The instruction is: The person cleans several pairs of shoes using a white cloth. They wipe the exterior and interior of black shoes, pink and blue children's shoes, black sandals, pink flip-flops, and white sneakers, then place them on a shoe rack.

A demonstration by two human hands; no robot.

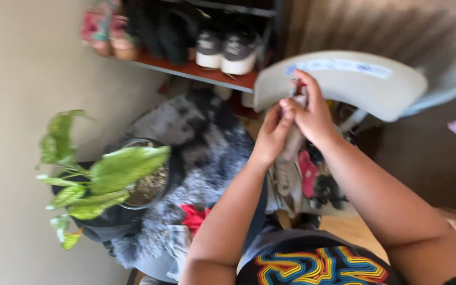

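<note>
a crumpled grey piece of cloth [293, 138] is held up between both hands, above an open container heaped with grey, pink and black garments [306, 182]. the left hand [271, 136] is closed on the cloth from the side, its fingers pinched against the fabric, and the right hand [312, 113] is closed on the upper end, where a small reddish part is gripped at the fingertips; each grip is tight on the cloth, with no gap to be seen. just behind the hands a pale, rounded plastic lid [344, 82] with a blue and white label is seen tilted up. the picture is blurred, so the kind of garment cannot be told. the step in hand is judged to be the handling of one piece lifted out of the heap, with the top end being worked between the fingertips. for the next move a firm hold at the top would be called for, with the lower part kept free of the heap beneath. to the left a shaggy grey rug [201, 158] is spread on the floor, a potted plant with broad green leaves [101, 179] is set beside it near the wall, and a low shelf with white and grey shoes [225, 50] is seen further back.
</note>
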